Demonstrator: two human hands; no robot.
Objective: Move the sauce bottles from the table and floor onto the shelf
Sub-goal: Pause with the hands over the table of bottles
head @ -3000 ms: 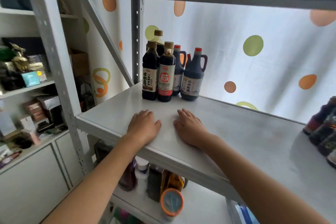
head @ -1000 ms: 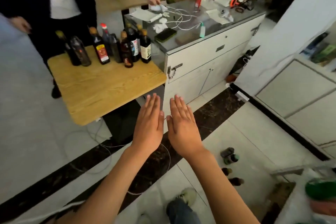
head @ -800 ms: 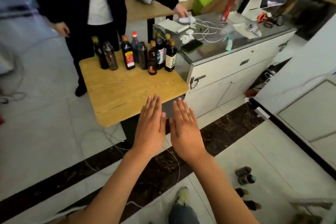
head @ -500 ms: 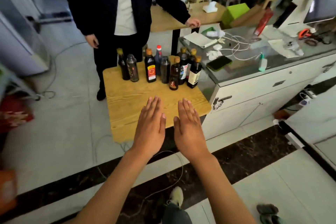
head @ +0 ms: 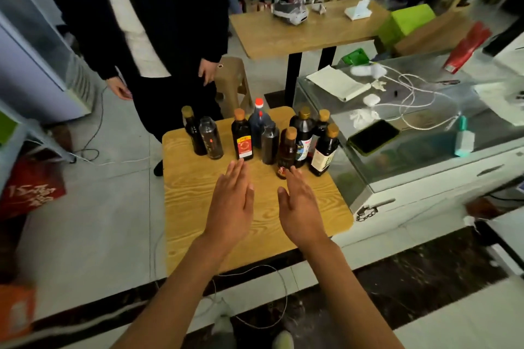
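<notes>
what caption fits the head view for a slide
Open left hand and right hand reach toward dark sauce bottles on small wooden table.

Sauce bottles (head: 263, 139) stand clustered along the far edge of the table (head: 198, 207), and both hands hover side by side above its nearer half, left hand (head: 231, 201) beside right hand (head: 300, 204). A person (head: 153, 22) stands behind the table to the left. A counter (head: 425, 133) lies just right of the table, carrying a phone (head: 373, 136) and cables (head: 411, 93), with a second table (head: 297, 31) behind.
</notes>
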